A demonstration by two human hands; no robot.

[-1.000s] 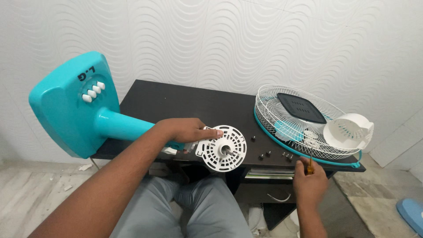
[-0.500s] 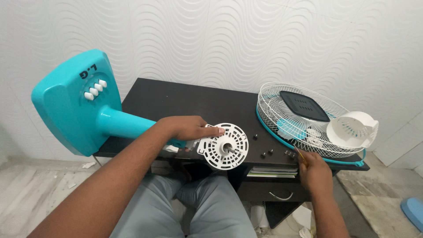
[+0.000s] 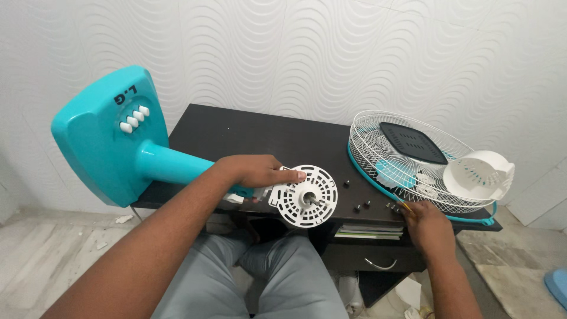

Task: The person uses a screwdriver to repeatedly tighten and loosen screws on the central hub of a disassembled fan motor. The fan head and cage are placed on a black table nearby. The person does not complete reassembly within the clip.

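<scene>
Nearest, our left hand (image 3: 257,170) grips the top of the white motor housing (image 3: 304,196), fingers curled over its rim, shaft pointing toward us. Our right hand (image 3: 426,223) pinches a small tool (image 3: 405,207) at the black table (image 3: 266,139) edge, with loose screws (image 3: 357,208) just left of it. Beyond it lies the wire fan guard (image 3: 407,156). Left of the left hand stands the teal fan base (image 3: 100,142).

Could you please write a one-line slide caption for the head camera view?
Left hand steadies a white fan motor housing on a black desk while right hand reaches screws beside wire fan guard.
</scene>
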